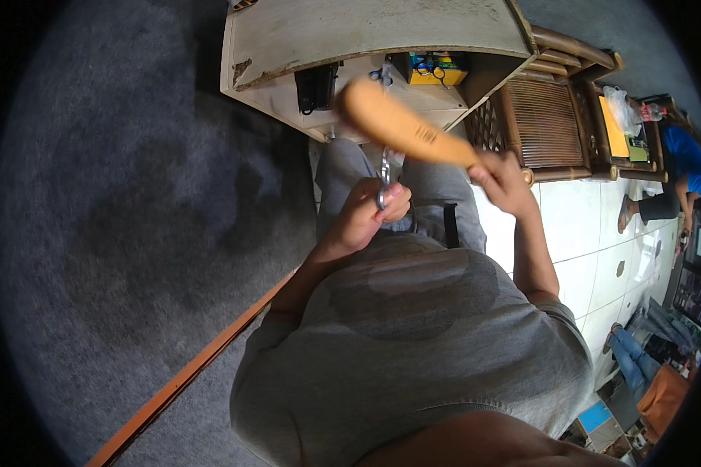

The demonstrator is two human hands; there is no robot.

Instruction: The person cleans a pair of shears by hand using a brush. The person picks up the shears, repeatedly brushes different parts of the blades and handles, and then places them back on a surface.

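My right hand [502, 182] grips the narrow handle of a wooden brush [406, 125]. The brush is slightly blurred, its broad end points up and left, and its back bears writing. Dark bristles seem to show at its far edge. In my left hand [380, 204], held over my lap, is a slim shiny metal tool [385, 169] standing roughly upright. The brush hides its upper part, so I cannot tell its exact kind. Beyond the brush, an open cabinet [385, 26] holds a black holder [316, 87], a yellow box [438, 77] and scissors [431, 67] by the box.
Bamboo chairs [546, 125] stand to the right of the cabinet, one bearing a plastic bag [622, 111] and a bottle. Farther right, a person in a blue shirt [686, 154] bends down, and another person's legs [634, 359] show. A dark grey carpeted surface [122, 175] lies left.
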